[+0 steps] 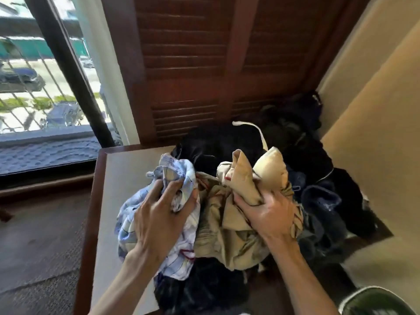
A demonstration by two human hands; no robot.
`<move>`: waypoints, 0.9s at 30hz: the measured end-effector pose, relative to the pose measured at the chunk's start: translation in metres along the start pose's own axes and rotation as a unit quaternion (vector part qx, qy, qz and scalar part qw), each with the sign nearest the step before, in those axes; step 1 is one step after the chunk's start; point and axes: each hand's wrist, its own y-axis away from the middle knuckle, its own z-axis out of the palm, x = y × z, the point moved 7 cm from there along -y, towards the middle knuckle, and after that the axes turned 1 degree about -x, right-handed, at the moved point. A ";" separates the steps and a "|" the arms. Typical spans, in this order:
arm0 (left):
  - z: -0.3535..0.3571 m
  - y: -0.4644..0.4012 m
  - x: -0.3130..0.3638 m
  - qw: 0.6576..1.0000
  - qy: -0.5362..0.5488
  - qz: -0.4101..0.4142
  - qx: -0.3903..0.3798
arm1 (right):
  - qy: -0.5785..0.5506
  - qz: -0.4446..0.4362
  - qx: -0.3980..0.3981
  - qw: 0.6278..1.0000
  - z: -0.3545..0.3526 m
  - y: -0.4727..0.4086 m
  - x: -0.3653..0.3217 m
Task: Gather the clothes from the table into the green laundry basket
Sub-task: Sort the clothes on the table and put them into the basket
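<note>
Head view shows the clothes heaped on the table (pixel 118 169), likely bunched for one lift; the left hand (pixel 159 214) curls into the pale blue garment (pixel 181 176) left of the beige garment (pixel 229 226); the right hand (pixel 270 214) clenches that beige cloth. Dark clothes (pixel 306 160) lie behind it; the green basket (pixel 377 301) sits well right, near the frame corner.

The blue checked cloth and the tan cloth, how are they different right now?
The blue checked cloth is pale with thin lines; the tan cloth is plain beige. The left hand grips the blue one, the right hand the tan one. Both are crumpled on the table.
</note>
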 end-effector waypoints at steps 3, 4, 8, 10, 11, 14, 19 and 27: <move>0.018 -0.005 0.057 0.998 0.058 0.027 -0.006 | -0.023 0.071 0.020 0.997 -0.048 -0.003 0.054; 0.025 -0.005 0.079 0.996 0.081 0.038 -0.008 | -0.037 0.096 0.019 0.995 -0.064 -0.001 0.073; 0.071 0.009 0.172 0.981 0.168 0.070 -0.061 | -0.063 0.180 0.039 0.981 -0.130 0.027 0.154; 0.100 0.029 0.221 0.972 0.203 0.083 -0.088 | -0.047 0.223 0.057 0.972 -0.167 0.051 0.198; 0.115 0.042 0.248 0.967 0.212 0.092 -0.102 | -0.039 0.246 0.067 0.966 -0.185 0.066 0.221; 0.166 0.085 0.321 0.951 0.239 0.122 -0.153 | -0.035 0.313 0.092 0.945 -0.239 0.109 0.285; 0.255 0.165 0.417 0.915 0.266 0.172 -0.248 | 0.024 0.398 0.130 0.908 -0.317 0.176 0.368; 0.339 0.246 0.518 0.845 0.310 0.269 -0.343 | 0.118 0.523 0.175 0.826 -0.374 0.288 0.476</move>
